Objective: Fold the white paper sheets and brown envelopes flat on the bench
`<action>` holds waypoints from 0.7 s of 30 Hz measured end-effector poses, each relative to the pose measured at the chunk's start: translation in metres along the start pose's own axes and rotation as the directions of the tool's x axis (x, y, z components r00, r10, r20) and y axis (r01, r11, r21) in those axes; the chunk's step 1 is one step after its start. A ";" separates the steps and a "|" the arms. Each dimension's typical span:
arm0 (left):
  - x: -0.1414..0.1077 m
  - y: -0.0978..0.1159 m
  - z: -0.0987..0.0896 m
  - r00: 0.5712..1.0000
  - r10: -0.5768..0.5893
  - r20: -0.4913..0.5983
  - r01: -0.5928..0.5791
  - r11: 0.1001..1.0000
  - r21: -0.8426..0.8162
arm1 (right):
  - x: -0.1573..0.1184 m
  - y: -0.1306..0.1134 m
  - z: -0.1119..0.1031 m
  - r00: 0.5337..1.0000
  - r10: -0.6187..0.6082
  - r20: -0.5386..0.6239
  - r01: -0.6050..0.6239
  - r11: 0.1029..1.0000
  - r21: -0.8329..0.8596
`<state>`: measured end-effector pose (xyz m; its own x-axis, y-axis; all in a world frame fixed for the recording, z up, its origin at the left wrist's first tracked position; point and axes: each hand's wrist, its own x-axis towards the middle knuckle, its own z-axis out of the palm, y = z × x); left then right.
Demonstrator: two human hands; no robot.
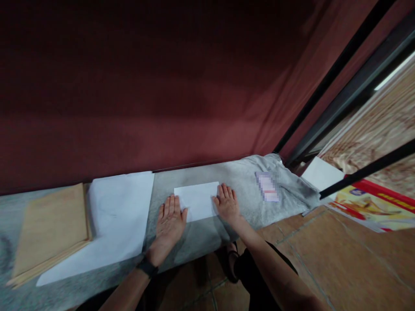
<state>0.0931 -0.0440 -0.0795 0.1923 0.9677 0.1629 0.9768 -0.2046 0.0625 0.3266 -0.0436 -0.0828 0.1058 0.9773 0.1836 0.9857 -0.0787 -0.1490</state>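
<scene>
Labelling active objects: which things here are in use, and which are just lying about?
In use:
small white sheet, between left hand and right hand
grey cloth, under it

Seemingly just lying about, untouched:
large white sheet
brown paper stack
blurred slip
red-and-yellow packaging, far right

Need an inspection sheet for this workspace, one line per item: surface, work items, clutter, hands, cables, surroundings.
Surface: grey cloth, rumpled at the right end.
Work items: small white sheet, flat between the hands.
Clutter: brown paper stack, partly over a larger white sheet, at left; pixelated pinkish item at right, unreadable.
Hands: left hand and right hand open, at the small sheet's left and right edges.
Cables: nothing seen.
Surroundings: dark red backdrop; tiled floor; red-and-yellow printed item at right.
</scene>
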 end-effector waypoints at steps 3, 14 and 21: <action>-0.002 0.011 -0.001 0.997 0.049 -0.053 -0.051 0.998 -0.038 | -0.001 -0.008 -0.002 0.998 -0.048 -0.045 0.048 0.999 0.007; -0.013 0.019 0.005 0.987 0.158 -0.021 -0.160 0.982 -0.102 | -0.019 -0.034 0.012 0.963 -0.267 -0.021 0.268 0.962 0.059; -0.013 0.003 0.004 0.996 0.091 0.023 -0.089 0.993 -0.084 | -0.017 -0.022 0.008 0.979 -0.204 -0.030 0.204 0.979 0.007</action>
<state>0.0942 -0.0562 -0.0853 0.2824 0.9482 0.1454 0.9446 -0.3013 0.1304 0.3020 -0.0567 -0.0908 -0.0937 0.9665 0.2389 0.9855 0.1241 -0.1154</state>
